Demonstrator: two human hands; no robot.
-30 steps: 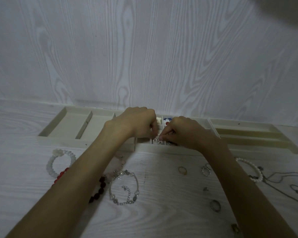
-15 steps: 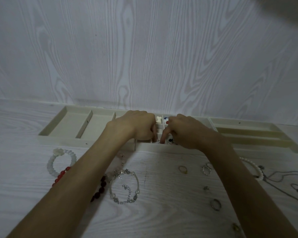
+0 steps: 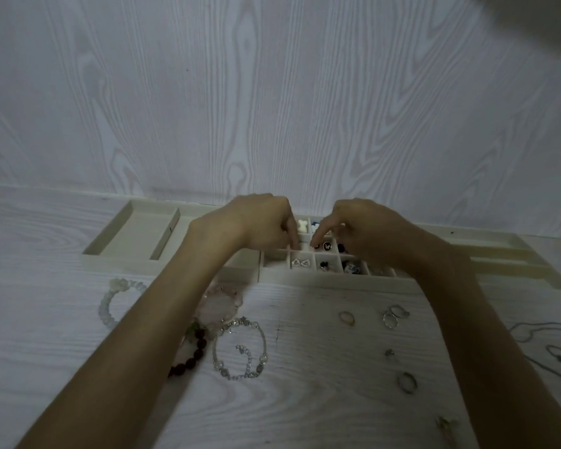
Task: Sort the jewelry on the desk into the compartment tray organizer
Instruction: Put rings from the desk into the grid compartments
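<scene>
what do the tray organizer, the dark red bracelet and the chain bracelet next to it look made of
Tray organizer: looks like pale matte velvet or flocked board, soft and glareless; can't tell which.
Dark red bracelet: round glossy beads, maybe stone, glass or polished wood.
Chain bracelet: silvery metal links with clear or grey beads, likely glass or crystal; glints suggest polish.

I see both forearms reaching up from six o'clock and converging toward twelve. My left hand [image 3: 259, 225] is knuckles up, fingers curled downward, fingertips pinched together. My right hand [image 3: 357, 226] sits at its three o'clock, close but apart, index finger pointing down, other fingers loosely bent.
</scene>
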